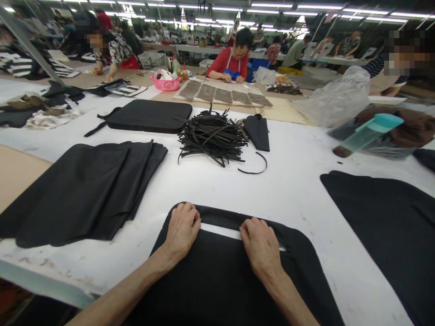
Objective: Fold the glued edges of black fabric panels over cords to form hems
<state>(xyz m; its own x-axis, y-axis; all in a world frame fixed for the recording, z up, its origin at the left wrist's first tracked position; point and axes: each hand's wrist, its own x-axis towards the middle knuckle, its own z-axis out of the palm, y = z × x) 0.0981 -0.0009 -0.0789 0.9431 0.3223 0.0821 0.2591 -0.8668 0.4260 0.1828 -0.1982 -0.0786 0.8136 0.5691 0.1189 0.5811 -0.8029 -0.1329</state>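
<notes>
A black leather-like panel [217, 276] with rounded far corners lies in front of me on the white tabletop. My left hand [181, 231] has its fingers curled closed over the panel's far border, near the left corner. To the right, my right hand [261, 246] grips the same border with bent fingers; its fingertips are partly hidden. Between the hands a narrow white strip [220, 230] shows between the border band [220, 217] and the rest of the panel. Whether it is tape or the table surface, I cannot tell.
Stacked black panels [84, 190] lie left, another black sheet [384, 226] right. Beyond are a heap of black strips [214, 136], a thick black pad [149, 116], a teal-lidded bottle [369, 133] and a pink basket [165, 83]. A person in red [219, 63] works across the table.
</notes>
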